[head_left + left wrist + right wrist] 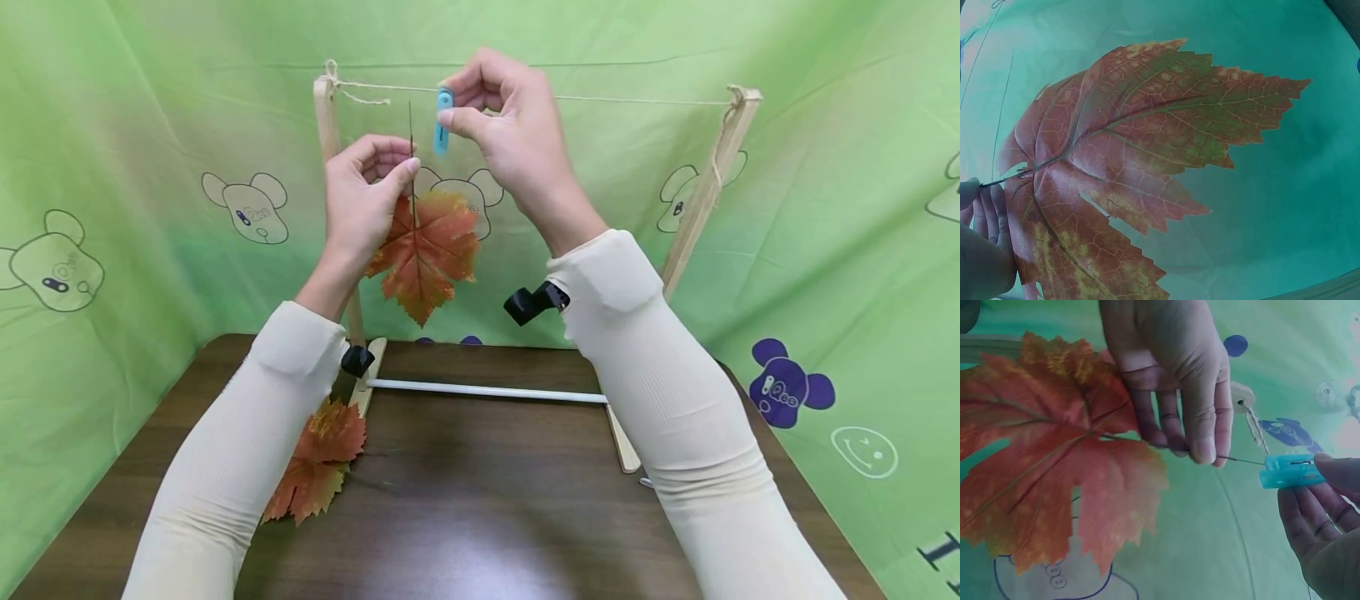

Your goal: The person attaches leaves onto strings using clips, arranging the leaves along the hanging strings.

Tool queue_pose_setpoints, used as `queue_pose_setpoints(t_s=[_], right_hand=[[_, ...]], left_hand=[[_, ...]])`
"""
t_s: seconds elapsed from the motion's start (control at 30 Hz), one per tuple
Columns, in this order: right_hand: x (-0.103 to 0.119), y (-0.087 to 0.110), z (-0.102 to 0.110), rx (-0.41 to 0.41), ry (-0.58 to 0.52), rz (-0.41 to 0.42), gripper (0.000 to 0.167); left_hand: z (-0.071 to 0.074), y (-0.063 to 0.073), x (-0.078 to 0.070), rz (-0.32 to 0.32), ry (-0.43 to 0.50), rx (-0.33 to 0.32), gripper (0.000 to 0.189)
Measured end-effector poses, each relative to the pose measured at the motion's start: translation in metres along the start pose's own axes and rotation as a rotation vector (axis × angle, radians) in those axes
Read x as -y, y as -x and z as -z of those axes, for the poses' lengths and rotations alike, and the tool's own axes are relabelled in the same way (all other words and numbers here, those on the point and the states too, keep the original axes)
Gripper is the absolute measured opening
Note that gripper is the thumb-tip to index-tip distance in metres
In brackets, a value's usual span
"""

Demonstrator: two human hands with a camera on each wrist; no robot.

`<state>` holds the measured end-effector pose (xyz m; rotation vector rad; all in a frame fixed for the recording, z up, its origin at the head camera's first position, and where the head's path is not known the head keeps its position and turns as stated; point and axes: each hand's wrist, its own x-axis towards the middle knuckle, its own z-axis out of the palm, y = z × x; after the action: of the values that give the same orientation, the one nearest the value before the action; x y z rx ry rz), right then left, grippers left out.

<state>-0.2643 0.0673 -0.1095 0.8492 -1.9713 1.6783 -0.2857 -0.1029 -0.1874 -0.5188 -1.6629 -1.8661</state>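
We are pinching the orange leaf (425, 258) by its stem (411, 129) with our left hand (360, 187), just below the string (637, 101), seemingly so that the blade is hanging free and the stem's tip is pointing up. Our right hand (521, 125) is holding the blue clip (442, 137) between thumb and fingers at the string's height, though we cannot tell whether it is gripping the string. Two wooden posts (326, 117) are stretching the string, probably leaving both hands free, while other leaves (322, 450) are lying on the bench (465, 500), apparently out of the way.
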Motion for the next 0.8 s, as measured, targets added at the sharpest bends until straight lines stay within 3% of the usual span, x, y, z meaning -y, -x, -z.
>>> queue_pose_setpoints(t_s=[0.3,0.8], right_hand=[[0.014,-0.016,-0.013,0.003,-0.072,0.036,0.022],[0.026,-0.035,-0.020,-0.061,-0.065,-0.043,0.018]], left_hand=[[0.008,0.003,-0.004,0.019,-0.004,-0.014,0.008],[0.003,0.001,-0.005,0.010,0.003,-0.019,0.008]])
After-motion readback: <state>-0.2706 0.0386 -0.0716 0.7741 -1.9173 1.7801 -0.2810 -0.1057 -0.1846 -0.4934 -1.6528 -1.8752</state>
